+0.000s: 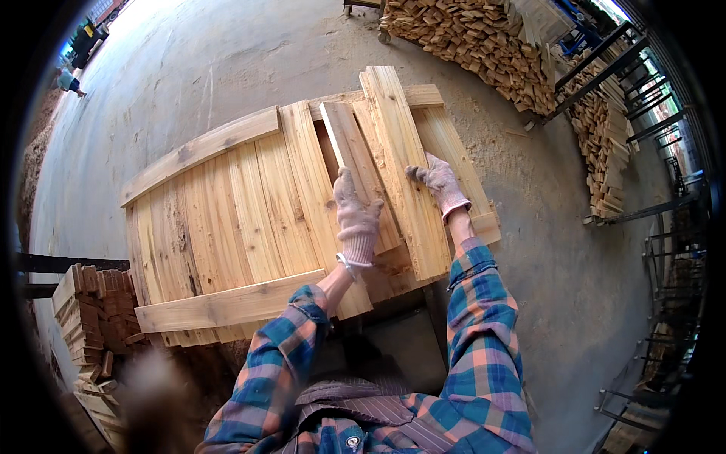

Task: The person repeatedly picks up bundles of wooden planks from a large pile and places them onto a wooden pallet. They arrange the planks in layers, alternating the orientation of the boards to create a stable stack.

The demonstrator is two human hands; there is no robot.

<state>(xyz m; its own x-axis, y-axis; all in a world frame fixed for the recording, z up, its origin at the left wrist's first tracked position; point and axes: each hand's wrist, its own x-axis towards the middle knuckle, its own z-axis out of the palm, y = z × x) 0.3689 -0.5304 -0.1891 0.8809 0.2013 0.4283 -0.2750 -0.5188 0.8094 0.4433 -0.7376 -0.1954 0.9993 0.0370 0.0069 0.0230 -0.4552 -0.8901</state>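
Several wooden boards (247, 197) lie side by side, with two cross strips (227, 299) over their left part. On the right, a wide plank (397, 144) rests on top at a slant. My right hand (441, 184), in a pale knitted glove, is closed on its right edge, thumb on the top face. A narrower board (344, 136) lies to the left of the plank beside a dark gap. My left hand (355, 216), gloved too, rests against this narrower board with fingers stretched and thumb apart. The undersides of both hands are hidden.
A large heap of short wood pieces (484, 49) lies at the far right beside black metal bars (594, 68). Stacked wood blocks (83, 318) stand at the left. A person (69, 81) is at the far left on the concrete floor (219, 53). Something blurred (159, 401) shows at lower left.
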